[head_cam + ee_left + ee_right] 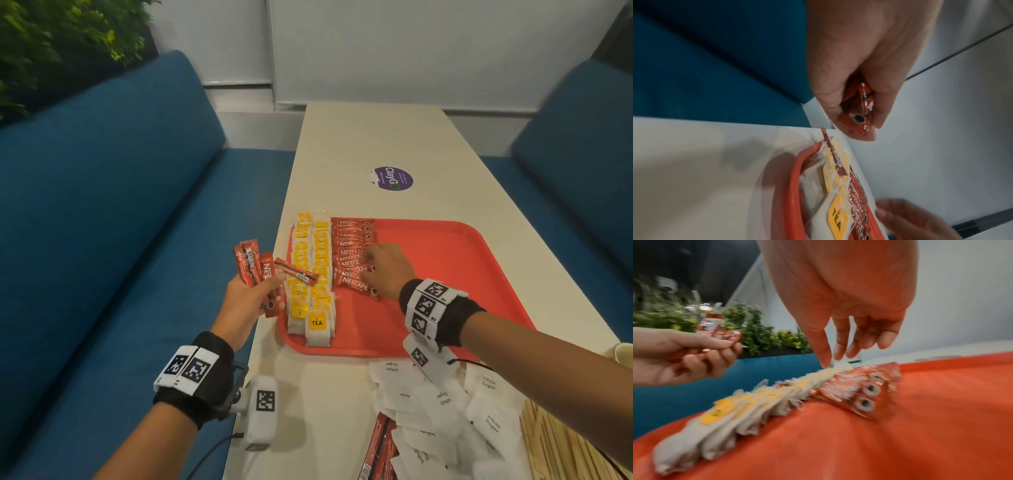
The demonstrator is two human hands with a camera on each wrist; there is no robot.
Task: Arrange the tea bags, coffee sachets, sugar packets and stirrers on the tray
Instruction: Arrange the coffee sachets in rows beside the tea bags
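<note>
Sugar packets (445, 404): loose white heap on the table's near end, nearest the camera, partly under the right forearm.
Loose sachets (378, 445): a few red coffee sticks at the heap's left edge, off the tray.
Stirrers (555, 442): wooden bundle right of the sugar, also off the tray.
Tray (445, 274): red, on the white table (359, 137); its right part bare.
Tea bags (313, 274): two overlapping rows along the tray's left side.
Coffee sachets (352, 260): one overlapping row just right of the tea bags.
Right hand (387, 270): fingers relaxed and pointing down, tips at the sachet row, nothing gripped.
Left hand (250, 301): beyond the tray's left rim, over the table edge, curled round a fan of red sachets (260, 267).
Surroundings: blue bench (102, 205) at left, a round purple sticker (392, 178) past the tray, a paper cup (621, 353) at far right.
</note>
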